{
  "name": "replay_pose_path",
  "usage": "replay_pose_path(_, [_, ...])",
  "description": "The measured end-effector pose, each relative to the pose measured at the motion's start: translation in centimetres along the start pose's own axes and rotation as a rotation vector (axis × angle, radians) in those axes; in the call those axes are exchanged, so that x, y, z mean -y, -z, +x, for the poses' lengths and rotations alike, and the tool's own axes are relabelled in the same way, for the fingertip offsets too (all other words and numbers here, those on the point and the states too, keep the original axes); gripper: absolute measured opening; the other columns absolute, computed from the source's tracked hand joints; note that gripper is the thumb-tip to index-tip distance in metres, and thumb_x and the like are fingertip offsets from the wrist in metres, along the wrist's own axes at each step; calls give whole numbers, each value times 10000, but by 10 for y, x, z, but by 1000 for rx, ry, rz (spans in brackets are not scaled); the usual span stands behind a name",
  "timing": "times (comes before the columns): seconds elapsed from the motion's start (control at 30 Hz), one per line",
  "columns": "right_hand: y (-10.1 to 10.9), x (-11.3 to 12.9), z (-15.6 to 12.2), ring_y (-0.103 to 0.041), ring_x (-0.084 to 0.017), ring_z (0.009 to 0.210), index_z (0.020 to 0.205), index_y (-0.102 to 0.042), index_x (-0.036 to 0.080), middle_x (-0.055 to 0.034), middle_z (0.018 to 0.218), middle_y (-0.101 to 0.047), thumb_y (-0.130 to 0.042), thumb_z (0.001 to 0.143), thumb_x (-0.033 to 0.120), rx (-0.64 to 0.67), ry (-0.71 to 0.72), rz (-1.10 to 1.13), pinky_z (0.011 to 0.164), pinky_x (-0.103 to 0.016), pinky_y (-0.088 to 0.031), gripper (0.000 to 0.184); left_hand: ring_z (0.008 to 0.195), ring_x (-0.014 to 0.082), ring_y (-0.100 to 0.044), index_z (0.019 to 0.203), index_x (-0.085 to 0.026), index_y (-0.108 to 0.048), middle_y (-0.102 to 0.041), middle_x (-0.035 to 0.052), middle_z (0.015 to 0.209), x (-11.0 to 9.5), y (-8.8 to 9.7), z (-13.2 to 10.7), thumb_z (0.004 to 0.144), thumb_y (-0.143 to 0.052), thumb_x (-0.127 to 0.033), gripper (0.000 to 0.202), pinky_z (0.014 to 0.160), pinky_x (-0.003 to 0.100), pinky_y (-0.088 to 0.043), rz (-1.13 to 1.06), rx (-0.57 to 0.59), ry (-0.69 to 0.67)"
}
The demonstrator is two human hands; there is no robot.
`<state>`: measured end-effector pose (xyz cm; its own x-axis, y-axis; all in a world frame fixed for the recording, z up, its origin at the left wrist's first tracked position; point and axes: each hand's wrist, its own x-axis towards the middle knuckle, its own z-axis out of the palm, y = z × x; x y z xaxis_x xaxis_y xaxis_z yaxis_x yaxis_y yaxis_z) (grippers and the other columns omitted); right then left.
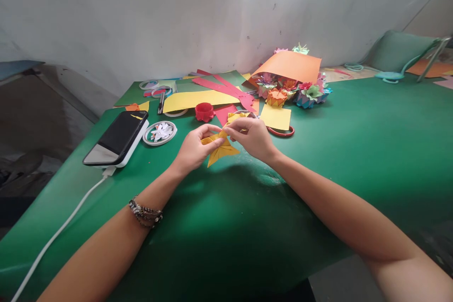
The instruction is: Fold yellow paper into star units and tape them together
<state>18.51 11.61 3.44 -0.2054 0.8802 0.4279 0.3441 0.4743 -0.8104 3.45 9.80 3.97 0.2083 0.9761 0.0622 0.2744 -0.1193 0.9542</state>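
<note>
The bench (354, 151) is wearing a smooth green covering that is gleaming softly, half glossy. The yellow folded paper (222, 150) is looking matt and sharply creased. The phone (118, 134) is showing a glossy black face above a smooth white plastic block (133, 147). The orange sheet (292, 65) is looking like matt paper. The wall (177, 19) is looking rough, chalky and matt.

Folded yellow paper piece (221, 148) mid green table (354, 151), between left hand (193, 148) and right hand (253, 137). Black smartphone (116, 137) left of hands; white cable (60, 231) from it to near left edge. Round white dish of paper scraps (160, 132) between smartphone and left hand. Small red paper ring (204, 112) just beyond hands. Square yellow paper sheet (276, 117) right of ring, partly over red-handled scissors (281, 132). Multicoloured origami flowers (293, 90) farther back, under orange paper sheet (292, 66).
</note>
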Motion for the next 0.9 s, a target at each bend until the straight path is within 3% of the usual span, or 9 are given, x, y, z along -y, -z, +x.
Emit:
replay_pose_path(0.37, [2,2,1,-470,-64,468,572,-614,153,32,473,-535,-540,736,237,30,-45,1,483,-197,-389,198,731,160,-602,814,-151,-544,-638,25,786,-3,0,1,622,-608,-297,249,655,271,-477,-39,-28,40])
replay_pose_path(0.6, [6,2,6,-502,-61,509,676,-616,128,-4,594,-558,-455,793,349,53,-173,311,526,-205,-451,297,669,145,-579,669,-150,-544,-610,7,678,-1,1,2,607,-602,-291,165,651,270,-463,1,-64,16])
replay_pose_path(0.77, [5,1,6,-510,-69,580,731,-605,137,4,655,-566,-578,704,262,169,-135,246,560,-205,-445,131,669,137,-574,699,-156,-541,-605,-1,671,3,2,4,622,-613,-343,215,646,252,-455,-72,-118,-11])
replay_pose_path(0.9, [-1,0,4,-539,-75,608,713,-582,144,19,655,-573,-608,657,201,193,-163,336,591,-216,-452,85,648,140,-577,707,-164,-526,-610,-3,647,4,2,3,620,-627,-374,249,616,248,-457,-110,-98,-17])
